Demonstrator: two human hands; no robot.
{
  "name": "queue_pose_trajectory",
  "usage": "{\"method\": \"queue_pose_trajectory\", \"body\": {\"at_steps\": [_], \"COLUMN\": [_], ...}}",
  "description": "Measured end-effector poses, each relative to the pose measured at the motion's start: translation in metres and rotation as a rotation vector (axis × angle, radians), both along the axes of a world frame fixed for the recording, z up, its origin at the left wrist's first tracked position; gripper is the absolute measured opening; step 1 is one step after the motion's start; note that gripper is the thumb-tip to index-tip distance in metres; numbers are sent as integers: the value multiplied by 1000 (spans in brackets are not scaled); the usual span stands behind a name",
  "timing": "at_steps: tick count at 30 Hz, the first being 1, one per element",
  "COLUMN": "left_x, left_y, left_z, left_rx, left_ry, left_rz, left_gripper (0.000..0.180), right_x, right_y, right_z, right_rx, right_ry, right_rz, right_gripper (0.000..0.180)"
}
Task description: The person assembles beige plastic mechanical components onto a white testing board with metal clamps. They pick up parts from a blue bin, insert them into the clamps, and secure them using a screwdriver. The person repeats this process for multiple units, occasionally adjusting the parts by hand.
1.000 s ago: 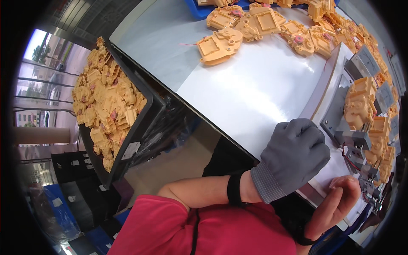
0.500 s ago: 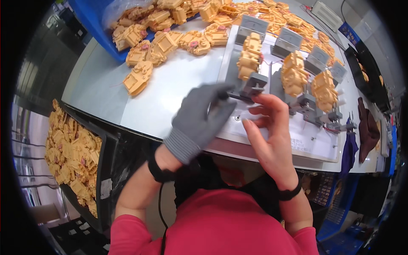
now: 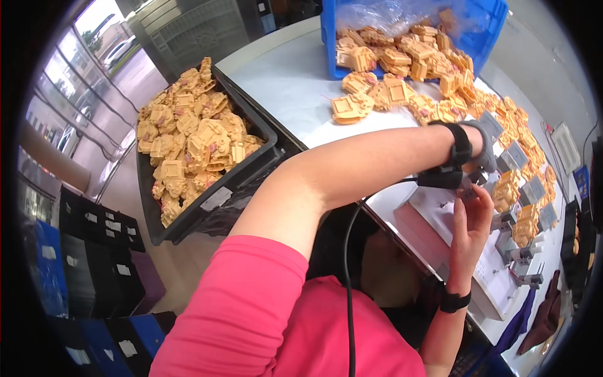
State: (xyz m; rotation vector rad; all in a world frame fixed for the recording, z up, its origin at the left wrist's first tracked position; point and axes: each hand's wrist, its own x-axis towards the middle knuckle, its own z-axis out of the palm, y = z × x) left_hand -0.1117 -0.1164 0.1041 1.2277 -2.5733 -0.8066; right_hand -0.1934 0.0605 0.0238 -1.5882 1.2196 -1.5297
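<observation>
My left hand (image 3: 484, 148), in a grey glove, reaches across to the nearest station of a white-based fixture (image 3: 496, 279). The wrist and a black strapped box hide its fingers and whatever they touch. Just below it is my bare right hand (image 3: 472, 231), its fingertips at a small grey clamp block (image 3: 466, 190). Its thumb stands apart from the curled fingers, and nothing shows between them. Two yellow moulded housings (image 3: 506, 190) (image 3: 525, 226) sit upright in the other stations, in front of grey angled plates (image 3: 516, 154).
Similar yellow parts (image 3: 392, 91) lie along the table's far side and spill from a tipped blue bin (image 3: 328, 38). A black crate (image 3: 267, 146) heaped with more stands at the left. A black cable (image 3: 347, 276) hangs before me. Purple and brown cloths (image 3: 516, 327) hang at the right edge.
The view has swung left, bringing the black crate and blue bin further in. My left arm now stretches across to the nearest station, covering it. My right hand stays beside the clamp block.
</observation>
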Motion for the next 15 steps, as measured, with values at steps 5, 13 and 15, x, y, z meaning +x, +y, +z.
{"method": "queue_pose_trajectory", "body": {"at_steps": [5, 13, 15], "left_x": [26, 185, 275], "left_y": [19, 6, 38], "left_z": [12, 34, -1], "left_rx": [-256, -132, 163], "left_ry": [192, 806, 1130], "left_rz": [268, 231, 354], "left_gripper": [62, 39, 46], "right_x": [18, -4, 2], "right_y": [2, 0, 0], "right_z": [0, -4, 2], "right_rx": [-4, -55, -67], "right_ry": [-17, 117, 152], "right_rz": [58, -100, -148], "right_gripper": [41, 51, 57]}}
